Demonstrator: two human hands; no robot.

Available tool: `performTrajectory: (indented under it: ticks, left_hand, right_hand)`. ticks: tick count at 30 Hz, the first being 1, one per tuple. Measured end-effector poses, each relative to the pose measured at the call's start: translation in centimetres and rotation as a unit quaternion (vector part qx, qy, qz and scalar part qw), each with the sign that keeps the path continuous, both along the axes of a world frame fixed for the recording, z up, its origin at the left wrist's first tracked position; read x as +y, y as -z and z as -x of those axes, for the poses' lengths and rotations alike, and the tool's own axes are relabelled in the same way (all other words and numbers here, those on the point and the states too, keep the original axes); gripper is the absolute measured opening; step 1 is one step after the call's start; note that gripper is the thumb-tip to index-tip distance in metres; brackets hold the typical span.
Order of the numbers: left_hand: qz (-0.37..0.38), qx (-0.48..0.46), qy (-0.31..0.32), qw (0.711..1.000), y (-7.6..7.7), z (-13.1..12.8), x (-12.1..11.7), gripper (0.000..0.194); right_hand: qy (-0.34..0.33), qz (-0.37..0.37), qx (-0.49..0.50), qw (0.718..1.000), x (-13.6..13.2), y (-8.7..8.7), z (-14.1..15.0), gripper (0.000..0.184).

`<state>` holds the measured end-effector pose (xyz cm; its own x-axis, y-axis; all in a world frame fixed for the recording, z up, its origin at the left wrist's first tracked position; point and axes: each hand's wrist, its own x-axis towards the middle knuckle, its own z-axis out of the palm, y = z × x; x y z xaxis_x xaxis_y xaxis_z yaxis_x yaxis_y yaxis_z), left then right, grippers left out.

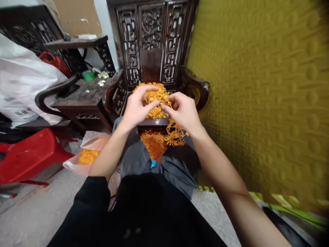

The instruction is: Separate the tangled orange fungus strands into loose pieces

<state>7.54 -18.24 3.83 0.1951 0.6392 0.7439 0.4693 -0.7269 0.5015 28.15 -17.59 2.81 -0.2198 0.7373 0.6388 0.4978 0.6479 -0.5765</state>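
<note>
Both my hands are raised in front of a carved dark wooden chair (151, 41). My left hand (136, 108) and my right hand (182, 109) pinch a clump of thin orange strands (155, 97) between their fingertips, with the fingers curled. More orange strands (176, 133) dangle below my right hand. A loose pile of the same strands (154, 144) lies between my knees, on the grey cloth of my lap (136, 157). A further heap of them rests on the chair seat behind my hands.
A pinkish plastic bag (88, 154) holding orange strands lies on the floor at the left. A red plastic stool (28, 154), a dark side table (84, 96) and white sacks (20, 79) stand further left. A yellow textured wall (259, 85) fills the right.
</note>
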Motion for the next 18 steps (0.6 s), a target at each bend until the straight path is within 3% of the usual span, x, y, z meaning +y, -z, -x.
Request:
performTrajectory:
  ticks: [3, 7, 13, 18]
  left_hand:
    - [-0.024, -0.017, -0.015, 0.999, 0.2, -0.5, -0.7, 0.037]
    - [-0.046, 0.035, -0.036, 0.998, -0.6, -0.7, -1.9, 0.037]
    - [-0.058, 0.101, -0.057, 0.992, -3.5, -0.6, -2.5, 0.038]
    - [-0.013, 0.123, -0.015, 0.992, -6.3, -0.5, -2.9, 0.038]
  right_hand:
    - [-0.023, 0.016, -0.009, 1.0, -1.3, -0.2, -0.6, 0.022]
    - [-0.074, 0.023, -0.025, 0.997, -2.5, -0.9, -0.8, 0.03]
    - [-0.091, 0.006, -0.03, 0.995, -2.9, -3.3, -0.6, 0.04]
    - [-0.095, 0.026, -0.078, 0.992, -4.3, -6.3, -1.1, 0.038]
